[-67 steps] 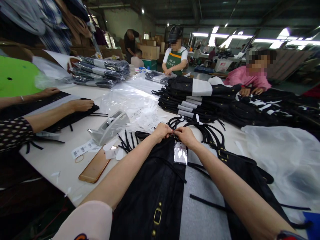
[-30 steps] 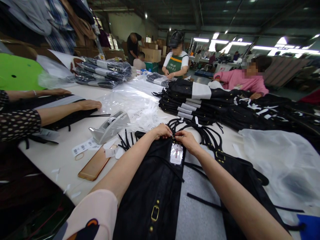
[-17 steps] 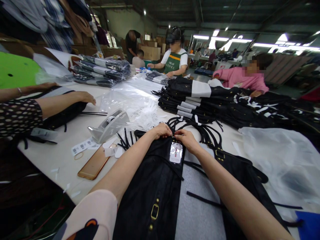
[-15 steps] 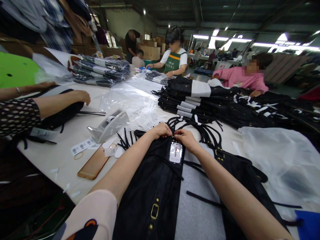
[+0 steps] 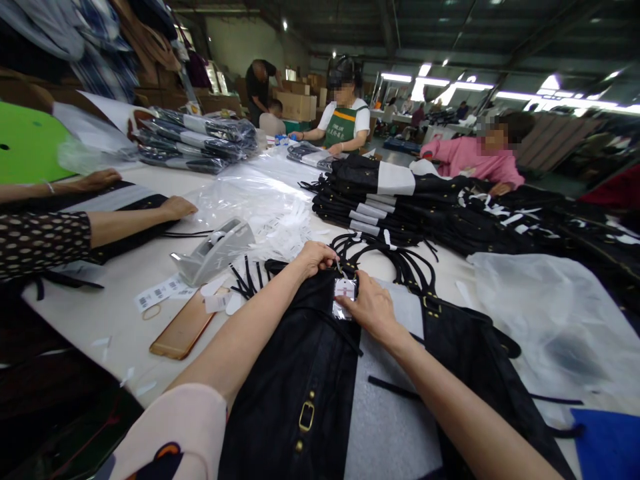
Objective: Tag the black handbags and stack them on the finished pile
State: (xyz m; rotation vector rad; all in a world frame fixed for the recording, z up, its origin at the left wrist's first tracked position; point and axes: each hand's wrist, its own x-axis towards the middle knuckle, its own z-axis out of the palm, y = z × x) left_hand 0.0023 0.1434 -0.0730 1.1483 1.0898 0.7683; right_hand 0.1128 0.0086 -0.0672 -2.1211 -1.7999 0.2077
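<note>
A black garment (image 5: pixel 280 373) with brass buckles and dark laces lies before me, a grey sheet (image 5: pixel 385 407) over its middle. Near its top edge, my left hand (image 5: pixel 319 257) pinches what looks like the thin cord of a hang tag; the fingertips are closed. Just to the right and lower, my right hand (image 5: pixel 373 303) grips the small white hang tag (image 5: pixel 345 291) in clear plastic, its thumb across the lower part. Looped black straps (image 5: pixel 415 257) spread out behind my right hand.
Left of my arm are a gold phone (image 5: pixel 183 327), barcode labels (image 5: pixel 163 291) and a grey tape dispenser (image 5: pixel 215 250). Folded black garments (image 5: pixel 370 207) are stacked behind. A co-worker's hand (image 5: pixel 177 208) is at far left; clear plastic bags (image 5: pixel 540 320) lie at right.
My right hand has moved down from the cord onto the hang tag, which now sits higher. My left hand stays pinched near the top edge. The co-worker's hand at left has shifted right.
</note>
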